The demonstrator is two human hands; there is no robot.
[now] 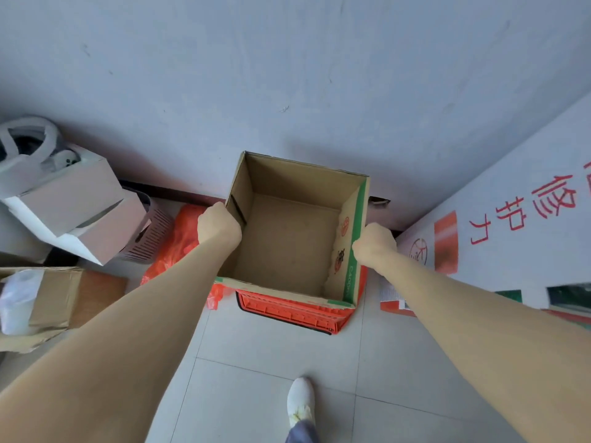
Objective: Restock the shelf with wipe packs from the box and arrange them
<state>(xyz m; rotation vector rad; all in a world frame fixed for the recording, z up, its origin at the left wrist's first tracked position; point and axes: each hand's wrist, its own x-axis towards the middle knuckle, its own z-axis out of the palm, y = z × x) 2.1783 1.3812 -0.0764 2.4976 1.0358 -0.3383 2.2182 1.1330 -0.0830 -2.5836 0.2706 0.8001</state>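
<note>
An open brown cardboard box [287, 244] with green tape on its right edge sits on top of a red plastic crate [297, 310] near the wall. Its inside shows only bare cardboard, with no wipe packs in sight. My left hand [219, 227] grips the box's left wall at the rim. My right hand [374, 246] grips the right wall at the green-taped rim. No shelf is in view.
Stacked pale boxes [80, 203] and a slatted basket [150, 235] stand at the left, with an orange plastic bag [179, 244] beside the crate. A torn carton [44, 302] lies at the far left. A white printed panel [511, 219] rises at the right. My shoe [300, 401] stands on the tiled floor.
</note>
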